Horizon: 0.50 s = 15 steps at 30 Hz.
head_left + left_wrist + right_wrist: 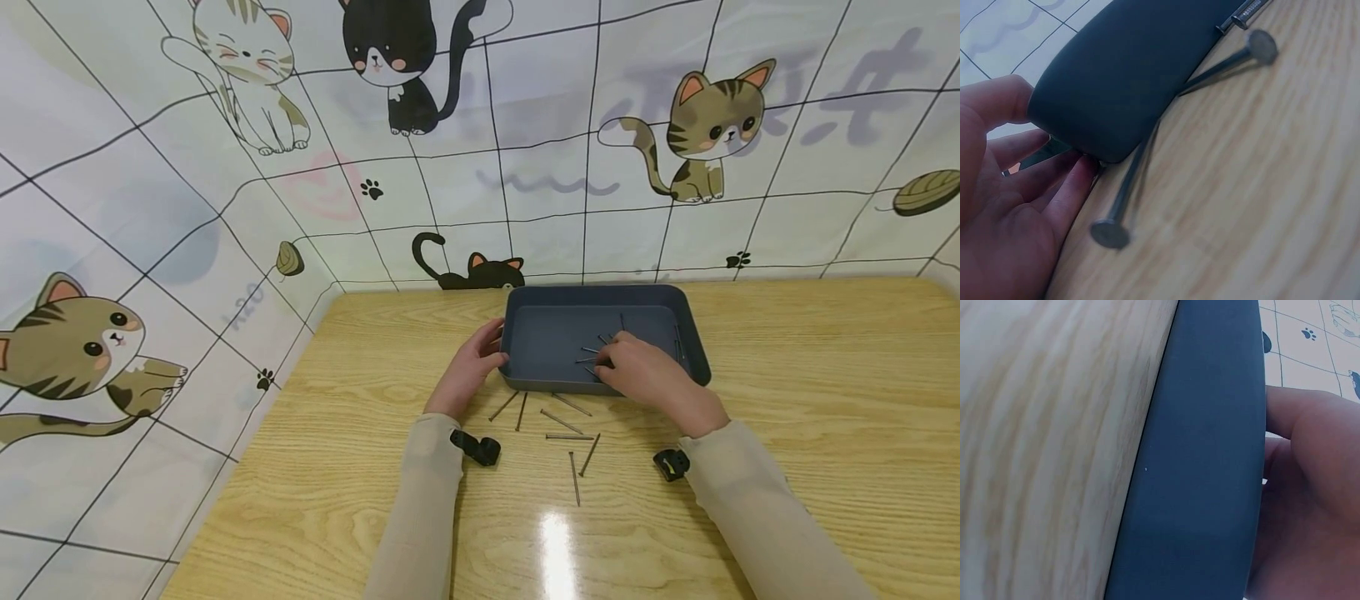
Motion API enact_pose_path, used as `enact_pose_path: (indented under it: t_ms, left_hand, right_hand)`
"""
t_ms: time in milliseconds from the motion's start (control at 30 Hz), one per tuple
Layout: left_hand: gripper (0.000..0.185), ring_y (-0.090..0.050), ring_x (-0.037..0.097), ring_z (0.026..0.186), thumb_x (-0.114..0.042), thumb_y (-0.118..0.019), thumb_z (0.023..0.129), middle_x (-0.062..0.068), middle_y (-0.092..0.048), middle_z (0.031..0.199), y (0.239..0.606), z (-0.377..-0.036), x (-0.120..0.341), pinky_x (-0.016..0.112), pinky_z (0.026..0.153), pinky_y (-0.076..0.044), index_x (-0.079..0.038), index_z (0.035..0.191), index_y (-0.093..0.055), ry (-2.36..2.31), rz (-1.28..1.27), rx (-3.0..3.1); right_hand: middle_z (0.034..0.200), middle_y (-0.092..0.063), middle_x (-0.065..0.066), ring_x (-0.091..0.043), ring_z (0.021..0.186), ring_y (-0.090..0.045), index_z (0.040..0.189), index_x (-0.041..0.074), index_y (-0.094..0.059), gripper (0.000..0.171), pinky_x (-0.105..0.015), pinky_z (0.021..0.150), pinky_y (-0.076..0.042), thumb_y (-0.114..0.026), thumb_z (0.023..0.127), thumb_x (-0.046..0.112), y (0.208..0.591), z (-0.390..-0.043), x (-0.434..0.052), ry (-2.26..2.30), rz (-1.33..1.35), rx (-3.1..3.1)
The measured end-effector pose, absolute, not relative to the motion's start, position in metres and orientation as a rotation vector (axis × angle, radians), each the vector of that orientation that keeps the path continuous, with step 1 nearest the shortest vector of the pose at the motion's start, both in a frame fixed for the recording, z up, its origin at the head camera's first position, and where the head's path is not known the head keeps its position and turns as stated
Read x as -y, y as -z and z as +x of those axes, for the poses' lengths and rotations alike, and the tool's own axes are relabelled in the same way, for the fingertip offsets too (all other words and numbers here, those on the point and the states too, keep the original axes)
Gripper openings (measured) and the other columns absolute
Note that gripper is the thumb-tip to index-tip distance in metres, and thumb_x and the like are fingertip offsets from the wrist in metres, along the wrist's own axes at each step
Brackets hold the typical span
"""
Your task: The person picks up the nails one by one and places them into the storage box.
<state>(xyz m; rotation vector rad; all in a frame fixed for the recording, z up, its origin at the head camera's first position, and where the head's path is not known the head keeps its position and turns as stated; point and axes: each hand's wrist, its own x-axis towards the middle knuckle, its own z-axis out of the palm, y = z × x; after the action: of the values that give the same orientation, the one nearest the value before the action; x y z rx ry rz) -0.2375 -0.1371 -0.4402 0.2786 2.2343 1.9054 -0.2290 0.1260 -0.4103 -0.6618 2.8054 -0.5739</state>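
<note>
A dark blue-grey tray (543, 333) stands on the wooden table with several nails (621, 321) inside it. My left hand (469, 367) rests against the tray's left end. In the left wrist view, its fingers (1063, 200) and thumb touch the outside near the corner. Over the front wall, my right hand (637, 367) reaches into the tray, fingers curled down among nails that fan out to their left. Its fingertips are hidden behind the tray wall (1197, 456) in the right wrist view.
Several loose nails (567, 437) lie scattered on the table (360, 517) before the tray. Two nails rest near its front left corner, one with its head (1110, 233) toward the left wrist camera. A cat-patterned cloth (547, 150) rises behind the table and along its left.
</note>
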Motion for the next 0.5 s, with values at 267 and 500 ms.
enact_pose_path:
  t_ms: [267,500]
  left_hand:
    - [0.059,-0.029,0.027,0.128,-0.005,-0.048,0.089,0.011,-0.026,0.143,0.44,-0.237,0.138,0.041,0.099,-0.03,-0.011,0.142,-0.023,-1.872,0.315,-2.238]
    - [0.058,-0.032,0.023,0.127,-0.005,-0.049,0.089,0.007,-0.029,0.142,0.453,-0.246,0.141,0.041,0.099,-0.03,-0.015,0.142,-0.026,-1.893,0.304,-2.239]
  right_hand:
    - [0.107,-0.049,-0.015,-0.026,0.09,-0.051,0.106,0.002,-0.063,0.025,-0.041,0.073,-0.043,-0.051,0.09,0.017,0.409,-0.228,-0.127,0.574,-0.667,-2.81]
    - [0.107,-0.051,-0.011,-0.022,0.086,-0.053,0.108,0.004,-0.062,0.024,-0.038,0.07,-0.044,-0.05,0.09,0.016,0.404,-0.227,-0.125,0.643,-0.704,-2.888]
